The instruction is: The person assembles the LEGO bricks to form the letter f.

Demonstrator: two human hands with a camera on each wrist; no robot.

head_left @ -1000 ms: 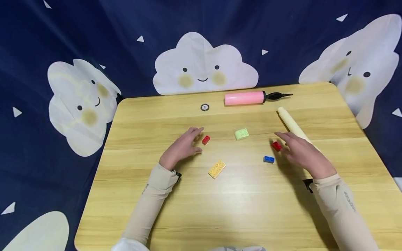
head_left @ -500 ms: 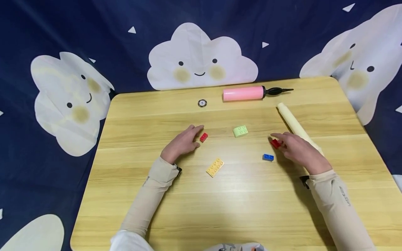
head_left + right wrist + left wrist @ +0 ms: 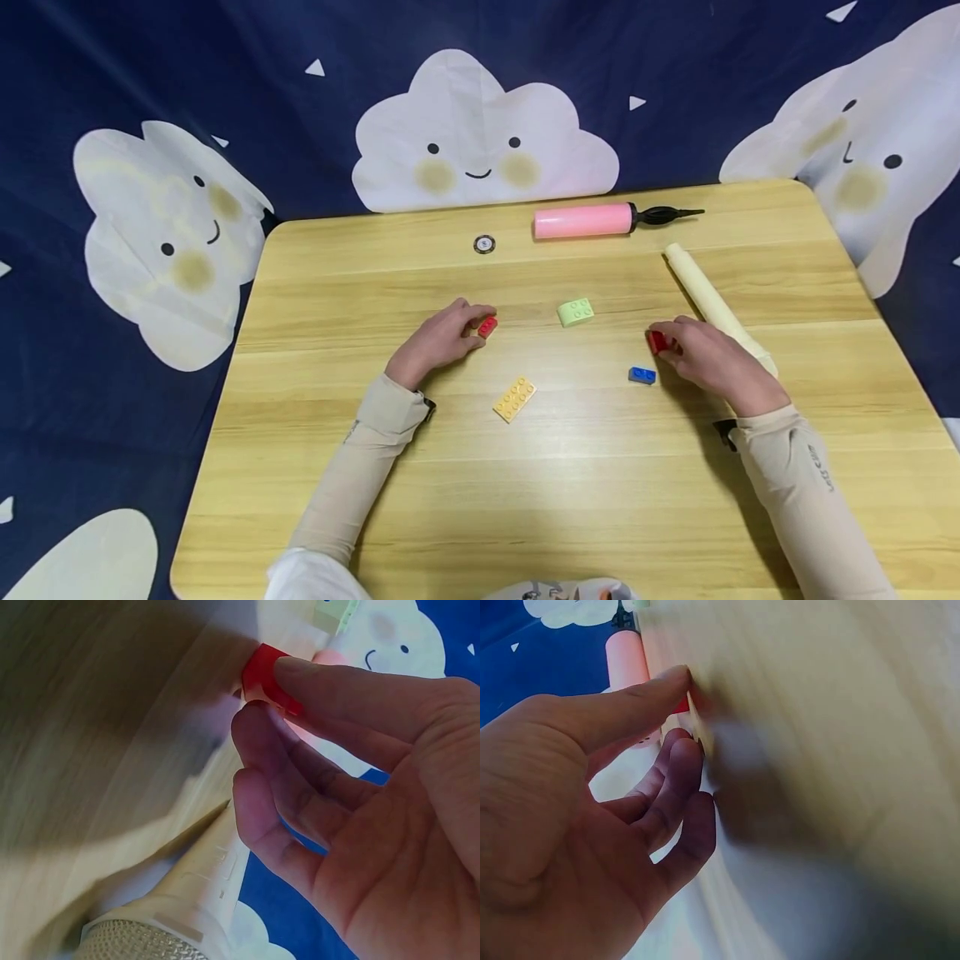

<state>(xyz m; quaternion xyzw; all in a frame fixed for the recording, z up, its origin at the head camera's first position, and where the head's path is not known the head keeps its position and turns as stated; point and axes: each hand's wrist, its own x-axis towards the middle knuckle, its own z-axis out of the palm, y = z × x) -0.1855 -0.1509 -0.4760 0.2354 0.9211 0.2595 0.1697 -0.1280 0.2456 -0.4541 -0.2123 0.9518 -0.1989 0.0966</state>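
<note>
My left hand (image 3: 441, 335) pinches a small red toy brick (image 3: 487, 327) between thumb and forefinger, left of the table's middle. In the left wrist view only a sliver of that brick (image 3: 682, 706) shows beyond the thumb. My right hand (image 3: 712, 358) holds another red brick (image 3: 657, 342) at the fingertips; the right wrist view shows this brick (image 3: 268, 679) under the thumb. A blue brick (image 3: 642, 376) lies just below the right fingers. Between the hands are a pale green brick (image 3: 576, 312) and, nearer me, a yellow studded brick (image 3: 515, 400).
A cream microphone (image 3: 708, 296) lies slanted beside the right hand, its mesh head (image 3: 142, 941) close to that wrist. Along the back edge rest a pink hand pump (image 3: 583, 222) with a black nozzle and a round dark-rimmed chip (image 3: 484, 244). A dark cloud-print curtain (image 3: 675, 50) surrounds the wooden table (image 3: 465, 500).
The left thumb and forefinger have closed in on the left red brick. The right fingers have moved in around the other red brick, which now looks tipped. The head view has shifted slightly.
</note>
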